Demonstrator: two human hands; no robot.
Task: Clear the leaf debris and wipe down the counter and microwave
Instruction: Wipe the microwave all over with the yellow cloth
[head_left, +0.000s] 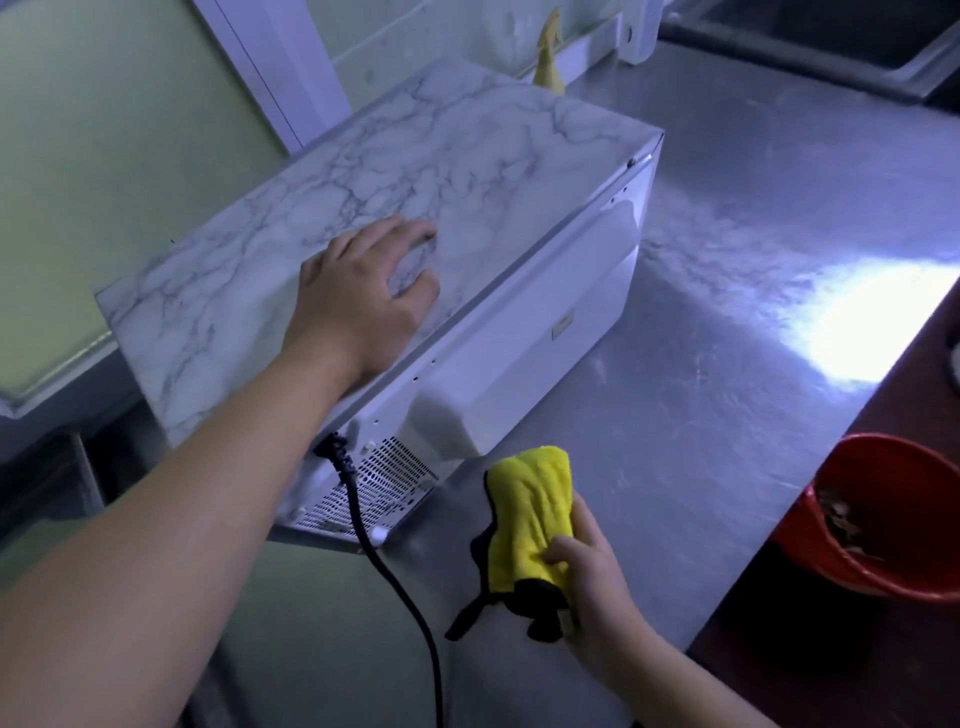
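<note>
Wide steel surface (727, 260) fills the right side, glare blazing off it near the right edge. On it sits the white microwave (415, 171), its top covered in a marble pattern, its vented back panel turned toward the camera and its near corner right at the surface's edge. Off to the right, below the surface's edge, there's a red bucket (904, 478) with brown leaf debris (841, 519) lying inside.

Left hand (363, 291) is planted on the microwave's top near the back edge, fingers spread and arched, tips pressing the marble, holding nothing. Right hand (587, 577) is low beside the microwave's back, thumb and fingers wrapped round a bunched yellow cloth (530, 509) with a black trim, the cloth standing up out of the grip just above the surface.

A black power cord (395, 587) runs from the back panel down past the surface's edge. Behind the microwave, something yellow (548, 57) stands against the wall, possibly another cloth or a glove.
</note>
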